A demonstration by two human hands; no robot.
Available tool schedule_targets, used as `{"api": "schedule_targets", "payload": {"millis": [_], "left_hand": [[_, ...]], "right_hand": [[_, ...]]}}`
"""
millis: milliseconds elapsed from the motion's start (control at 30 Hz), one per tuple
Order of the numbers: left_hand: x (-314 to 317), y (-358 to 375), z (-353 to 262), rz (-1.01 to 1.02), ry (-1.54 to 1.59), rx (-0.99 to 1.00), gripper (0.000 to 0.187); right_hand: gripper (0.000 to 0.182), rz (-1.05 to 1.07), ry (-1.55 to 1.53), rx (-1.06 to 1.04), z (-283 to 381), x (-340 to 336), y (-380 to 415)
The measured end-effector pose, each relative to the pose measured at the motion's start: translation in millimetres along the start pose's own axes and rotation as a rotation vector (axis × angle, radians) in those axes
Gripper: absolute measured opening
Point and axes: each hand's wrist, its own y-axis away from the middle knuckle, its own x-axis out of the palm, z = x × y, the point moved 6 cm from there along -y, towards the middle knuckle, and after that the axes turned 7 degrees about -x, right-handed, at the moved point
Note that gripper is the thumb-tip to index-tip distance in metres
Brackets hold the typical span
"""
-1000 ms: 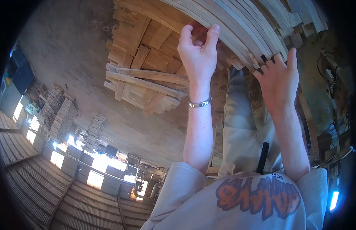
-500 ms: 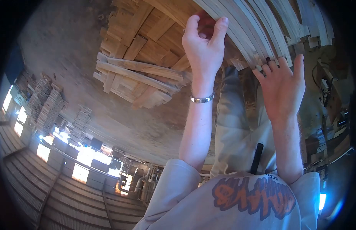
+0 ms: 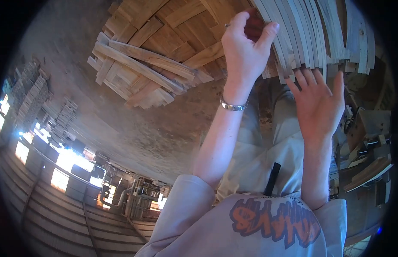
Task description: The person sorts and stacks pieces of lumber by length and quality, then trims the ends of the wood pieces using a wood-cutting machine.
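Both hands at a bundle of pale wooden strips

Head view: The bundle of wooden strips [image 3: 308, 32] lies at the upper right, above the person's legs, its long pieces side by side with their ends towards the body. The left hand [image 3: 246, 53] is beside the bundle's left edge, fingers curled and thumb set apart from them in a loose C; the thumb tip overlaps the nearest strip, but whether the hand is clamped on it I cannot tell, since the fingers run into shadow. A metal band [image 3: 233, 105] circles the left wrist.

The right hand [image 3: 318, 100] is palm up at the near ends of the strips, fingers spread and thumb well apart. Its fingertips meet those ends, and the hand is not closed around any piece. Further right, more strips [image 3: 360, 45] lie close by.

To the left of the left hand is a pile of brown boards [image 3: 177, 40], many laid crosswise, with two longer boards [image 3: 141, 64] resting across its near corner. Beneath spreads a dusty floor [image 3: 134, 141]. Tall timber stacks [image 3: 32, 100] stand far off at the left, near bright windows [image 3: 59, 179].
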Motion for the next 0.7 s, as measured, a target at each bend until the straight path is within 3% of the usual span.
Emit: {"api": "schedule_targets", "payload": {"millis": [100, 200, 233, 333, 400, 467, 533, 567, 667, 700], "left_hand": [[3.7, 3.7, 20.9, 0.04, 0.063, -0.044, 0.037], [2.1, 8.3, 18.0, 0.034, -0.011, -0.042, 0.035], [1.7, 10.1, 17.2, 0.038, -0.074, -0.037, 0.034], [-8.8, 11.8, 17.9, 0.018, -0.132, -0.051, 0.031], [-21.2, 12.7, 28.6, -0.021, 0.01, -0.107, 0.03], [-51.1, 11.8, 28.0, -0.263, -0.163, -0.009, 0.033], [-73.4, 9.2, 52.3, -0.423, -0.4, 0.034, 0.038], [-76.3, 8.2, 70.7, -0.418, -0.426, -0.09, 0.043], [-57.5, 9.5, 129.2, -0.26, -0.213, -0.215, 0.045], [-48.5, 8.0, 121.8, -0.305, -0.295, -0.158, 0.045]], "right_hand": [[0.081, -0.097, 0.127, -0.031, -0.1, -21.2, 21.4], [0.078, -0.017, 0.744, -0.456, 17.8, -16.6, 46.5], [0.087, 0.103, 1.019, -0.728, 23.2, -8.4, 44.8], [0.104, 0.264, 1.566, -1.029, 25.0, 38.1, 17.6], [0.118, 0.294, 1.747, -1.173, 19.5, 58.6, -13.3], [0.12, 0.242, 1.846, -1.318, 19.6, 78.6, -27.2], [0.122, 0.164, 1.875, -1.309, 22.9, 82.8, -40.3], [0.122, 0.125, 1.884, -1.304, 23.2, 84.5, -45.0], [0.123, 0.111, 1.843, -1.249, 13.4, 82.6, -54.0], [0.124, 0.068, 1.906, -1.251, 9.6, 84.5, -54.7]]}}
